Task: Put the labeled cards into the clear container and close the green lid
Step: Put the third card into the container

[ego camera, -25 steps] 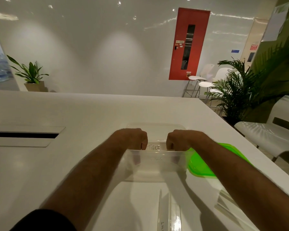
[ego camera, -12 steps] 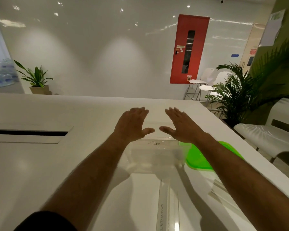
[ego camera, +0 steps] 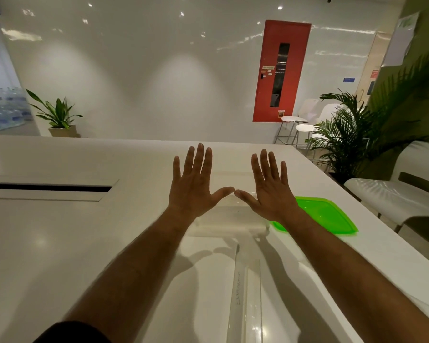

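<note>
We're in an office lounge or break area: a long white table (ego camera: 60,231) with a cable slot (ego camera: 47,187), glossy white walls. White bar stools (ego camera: 292,125), potted palm (ego camera: 344,144), red fire-equipment cabinet (ego camera: 281,70) behind.

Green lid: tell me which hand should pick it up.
Right hand, probably. The green lid lies right of the clear container, directly beside that wrist; the left hand would have to cross over.
</note>
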`<move>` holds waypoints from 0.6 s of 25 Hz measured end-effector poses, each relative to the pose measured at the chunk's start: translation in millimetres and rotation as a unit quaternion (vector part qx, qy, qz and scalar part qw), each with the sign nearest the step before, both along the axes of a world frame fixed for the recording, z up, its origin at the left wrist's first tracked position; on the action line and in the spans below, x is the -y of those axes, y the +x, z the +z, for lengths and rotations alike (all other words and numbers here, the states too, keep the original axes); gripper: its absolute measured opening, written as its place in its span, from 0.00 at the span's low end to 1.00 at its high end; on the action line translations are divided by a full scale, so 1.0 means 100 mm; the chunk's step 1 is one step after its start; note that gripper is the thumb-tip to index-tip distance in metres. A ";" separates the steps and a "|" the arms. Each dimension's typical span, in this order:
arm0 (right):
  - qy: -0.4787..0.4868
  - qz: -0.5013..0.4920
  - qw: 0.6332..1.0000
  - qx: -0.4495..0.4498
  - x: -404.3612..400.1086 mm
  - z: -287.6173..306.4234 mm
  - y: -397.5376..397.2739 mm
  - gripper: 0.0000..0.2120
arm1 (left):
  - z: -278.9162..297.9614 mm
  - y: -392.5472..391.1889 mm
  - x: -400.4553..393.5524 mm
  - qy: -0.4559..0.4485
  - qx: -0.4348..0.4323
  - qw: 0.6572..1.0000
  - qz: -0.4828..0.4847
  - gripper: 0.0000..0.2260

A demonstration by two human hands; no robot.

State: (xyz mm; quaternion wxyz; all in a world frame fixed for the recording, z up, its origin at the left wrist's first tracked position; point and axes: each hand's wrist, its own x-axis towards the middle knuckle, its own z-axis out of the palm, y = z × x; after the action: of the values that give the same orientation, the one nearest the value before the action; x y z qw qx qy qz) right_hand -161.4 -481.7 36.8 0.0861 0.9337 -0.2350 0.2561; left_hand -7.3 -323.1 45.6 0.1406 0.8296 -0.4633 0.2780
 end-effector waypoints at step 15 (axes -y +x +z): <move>0.022 0.026 0.999 -0.016 -0.64 -0.21 -0.62 0.45 | -0.29 -0.49 -0.64 0.014 -0.037 0.999 0.021 0.49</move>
State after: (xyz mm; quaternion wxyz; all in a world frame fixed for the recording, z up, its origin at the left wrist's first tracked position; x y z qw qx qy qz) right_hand -223.3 -417.8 16.0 0.0628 0.9451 -0.2149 0.2379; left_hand -56.4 -259.0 16.4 0.1403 0.8508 -0.4438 0.2441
